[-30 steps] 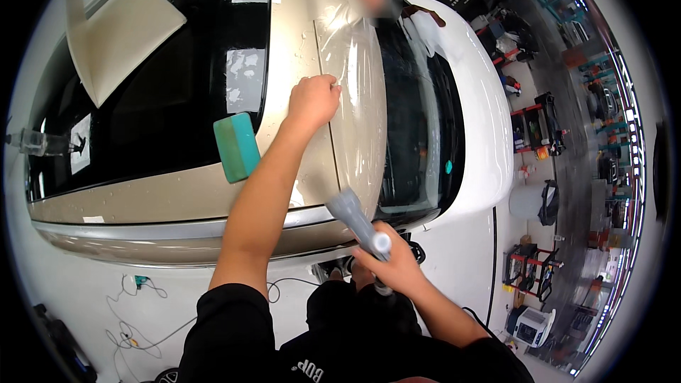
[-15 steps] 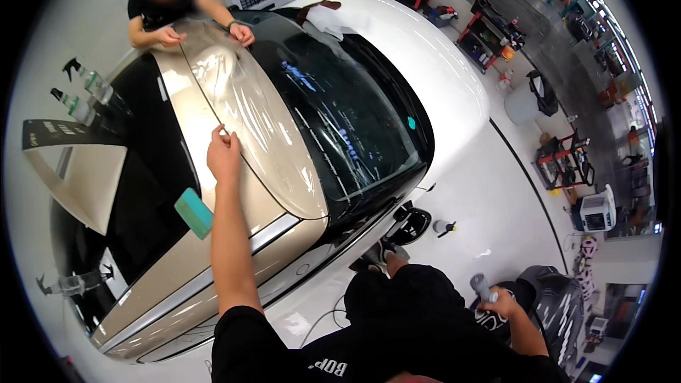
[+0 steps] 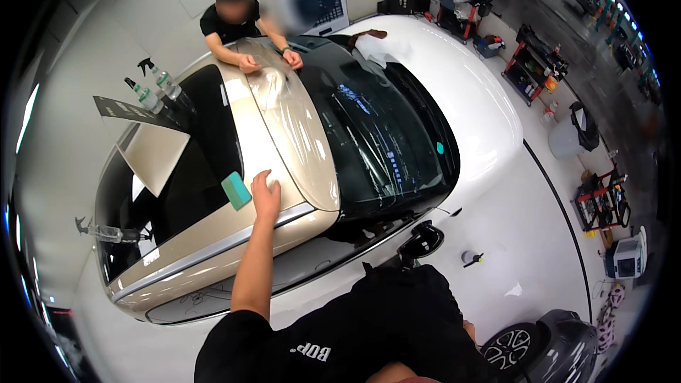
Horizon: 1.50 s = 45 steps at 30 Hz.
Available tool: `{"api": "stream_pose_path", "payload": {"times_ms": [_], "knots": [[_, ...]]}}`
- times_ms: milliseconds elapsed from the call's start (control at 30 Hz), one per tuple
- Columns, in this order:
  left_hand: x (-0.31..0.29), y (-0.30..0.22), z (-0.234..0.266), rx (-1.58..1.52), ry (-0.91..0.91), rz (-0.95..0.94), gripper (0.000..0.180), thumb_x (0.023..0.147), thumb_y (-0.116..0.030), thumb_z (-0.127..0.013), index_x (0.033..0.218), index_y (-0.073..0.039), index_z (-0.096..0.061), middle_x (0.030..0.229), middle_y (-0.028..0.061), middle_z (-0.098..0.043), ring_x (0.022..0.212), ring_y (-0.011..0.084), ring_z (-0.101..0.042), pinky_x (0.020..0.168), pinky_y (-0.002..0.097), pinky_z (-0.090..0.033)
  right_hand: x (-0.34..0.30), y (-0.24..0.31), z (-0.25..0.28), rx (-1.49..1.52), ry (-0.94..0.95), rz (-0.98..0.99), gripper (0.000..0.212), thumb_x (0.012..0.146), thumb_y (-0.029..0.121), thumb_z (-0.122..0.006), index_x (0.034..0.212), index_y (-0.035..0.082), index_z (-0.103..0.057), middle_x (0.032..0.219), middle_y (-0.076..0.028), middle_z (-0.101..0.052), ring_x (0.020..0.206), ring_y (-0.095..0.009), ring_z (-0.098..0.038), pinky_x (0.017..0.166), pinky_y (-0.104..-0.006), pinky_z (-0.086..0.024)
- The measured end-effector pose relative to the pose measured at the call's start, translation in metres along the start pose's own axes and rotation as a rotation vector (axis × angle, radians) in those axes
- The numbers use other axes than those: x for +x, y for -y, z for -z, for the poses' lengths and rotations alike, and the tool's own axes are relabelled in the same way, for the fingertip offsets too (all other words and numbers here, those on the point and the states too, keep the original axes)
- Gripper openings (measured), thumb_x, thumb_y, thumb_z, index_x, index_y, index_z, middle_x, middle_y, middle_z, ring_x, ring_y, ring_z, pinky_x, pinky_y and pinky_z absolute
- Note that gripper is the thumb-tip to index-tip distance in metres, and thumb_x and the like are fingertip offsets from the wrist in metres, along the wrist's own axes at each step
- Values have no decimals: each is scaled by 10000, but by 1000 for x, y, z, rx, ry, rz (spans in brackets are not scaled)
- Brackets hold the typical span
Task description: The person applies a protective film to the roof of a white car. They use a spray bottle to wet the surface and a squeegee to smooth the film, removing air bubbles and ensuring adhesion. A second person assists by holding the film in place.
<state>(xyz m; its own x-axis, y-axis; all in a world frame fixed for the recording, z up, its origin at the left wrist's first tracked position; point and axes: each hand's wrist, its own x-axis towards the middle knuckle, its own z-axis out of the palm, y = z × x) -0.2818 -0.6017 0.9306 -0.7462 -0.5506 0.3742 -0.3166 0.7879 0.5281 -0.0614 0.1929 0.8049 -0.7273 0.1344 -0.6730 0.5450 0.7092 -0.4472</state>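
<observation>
My left hand (image 3: 265, 197) is at the tan car roof (image 3: 237, 117), near its side rail, with fingers apart and nothing in them. Just left of it, a teal squeegee card (image 3: 236, 191) lies on the roof beside the dark glass panel. Clear film (image 3: 280, 92) covers the front roof strip and wrinkles toward the far side. Across the car, a co-worker (image 3: 237, 25) leans in with both hands at the film's far end. Only a sliver of skin of my right arm or hand (image 3: 469, 330) shows past my black shirt; its fingers are hidden.
A folded card box (image 3: 152, 159) and several spray bottles (image 3: 167, 85) stand on the dark glass roof. The windshield (image 3: 383, 128) and white hood (image 3: 454, 57) extend right. Tool carts (image 3: 532, 64) and a bin (image 3: 567, 135) line the wall. A dark wheel (image 3: 507, 347) is close by.
My left hand has drawn back from the film edge toward the near roof rail, its fingers now apart. My right hand, earlier around a grey handheld tool, has dropped from sight. The view has shifted.
</observation>
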Motion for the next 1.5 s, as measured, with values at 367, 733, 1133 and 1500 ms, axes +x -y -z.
{"api": "stream_pose_path", "payload": {"times_ms": [367, 733, 1133, 1500], "knots": [[-43, 56, 35, 133, -497, 343, 375, 904, -29, -652, 1275, 6, -609, 1364, 218, -603, 1304, 434, -537, 1131, 529, -427, 112, 88, 84, -206, 733, 203, 492, 860, 255, -782, 1256, -31, -723, 1088, -106, -788, 1044, -229, -717, 965, -381, -537], [-50, 27, 33, 250, -516, 215, 329, 903, -18, -629, 1231, 1, -617, 1336, 184, -613, 1265, 412, -560, 1098, 517, -456, 140, 130, 79, -471, 568, 435, 475, 919, 424, -695, 1036, -32, -765, 1002, -178, -790, 998, -347, -744, 875, -494, -562], [-43, 15, 27, 331, -454, 172, 278, 898, -17, -592, 1175, -4, -617, 1308, 185, -629, 1222, 413, -570, 1064, 523, -462, 221, 53, 12, -516, 311, 332, 467, 921, 420, -690, 1011, -32, -763, 992, -197, -784, 995, -370, -742, 868, -506, -561], [-38, 19, 28, 375, -427, 114, 278, 886, -5, -590, 1165, -1, -595, 1272, 210, -630, 1196, 437, -568, 1039, 537, -460, 232, 30, -15, -490, 319, 312, 460, 923, 417, -686, 988, -33, -762, 983, -215, -778, 993, -390, -739, 861, -516, -561]]}}
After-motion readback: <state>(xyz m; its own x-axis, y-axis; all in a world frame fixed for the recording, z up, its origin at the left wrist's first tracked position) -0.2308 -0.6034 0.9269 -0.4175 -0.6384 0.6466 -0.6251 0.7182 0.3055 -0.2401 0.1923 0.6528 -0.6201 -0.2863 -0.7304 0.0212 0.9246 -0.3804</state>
